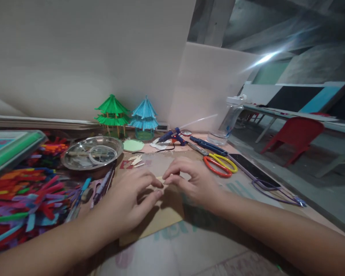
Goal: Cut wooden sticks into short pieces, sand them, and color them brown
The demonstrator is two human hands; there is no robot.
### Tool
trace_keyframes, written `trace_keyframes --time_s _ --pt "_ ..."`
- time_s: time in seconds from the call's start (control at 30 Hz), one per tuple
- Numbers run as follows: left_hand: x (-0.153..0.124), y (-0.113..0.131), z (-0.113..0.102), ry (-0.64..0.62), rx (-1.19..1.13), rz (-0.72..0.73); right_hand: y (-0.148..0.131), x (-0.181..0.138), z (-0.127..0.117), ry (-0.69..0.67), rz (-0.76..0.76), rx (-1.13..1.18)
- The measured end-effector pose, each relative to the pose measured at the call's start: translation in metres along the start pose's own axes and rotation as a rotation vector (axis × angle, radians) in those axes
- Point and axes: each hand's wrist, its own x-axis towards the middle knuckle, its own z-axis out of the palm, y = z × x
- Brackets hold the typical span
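My left hand (135, 197) reaches in over a tan rectangular sheet (163, 218), its thumb and index finger curled close together. My right hand (195, 182) meets it from the other side, thumb and index fingertips pinched. Whatever lies between the fingertips is too small or too hidden to name. Just beyond the hands is a small pile of short pale wooden sticks (136, 160). A blue glue gun (172, 136) with a lit red light and a clear glue stick stands behind them.
Pipe cleaners (25, 203) and a metal tray (92, 153) lie at the left. Green (112, 111) and blue (145, 113) pagoda models stand at the back. Scissors (218, 165), a phone (254, 170) and a clear bottle (228, 120) are at the right.
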Motion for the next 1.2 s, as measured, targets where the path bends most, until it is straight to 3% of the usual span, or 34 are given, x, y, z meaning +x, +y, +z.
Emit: trace_keyframes --time_s 0.1,0.23,0.37,0.57,0.8,1.07,1.2 --pt "-0.003 -0.009 0.005 -0.051 0.244 0.016 0.008 -0.002 0.003 -0.17 0.192 -0.05" --pt "-0.006 -0.015 0.013 -0.19 0.298 -0.03 0.02 -0.007 0.009 -0.378 0.197 -0.153" --pt "-0.006 -0.016 0.016 -0.19 0.317 -0.03 0.022 -0.01 0.01 -0.411 0.081 -0.324" --pt "-0.006 -0.017 0.018 -0.194 0.346 0.021 0.011 -0.008 0.013 -0.491 -0.267 -0.295" --pt "-0.004 -0.016 0.017 -0.22 0.387 0.036 0.005 0.001 0.002 -0.661 -0.204 -0.363" --pt "-0.004 -0.017 0.018 -0.215 0.402 0.038 0.002 0.002 0.002 -0.686 -0.221 -0.406" --pt "-0.004 -0.017 0.018 -0.219 0.402 0.023 0.001 0.003 0.001 -0.677 -0.16 -0.45"
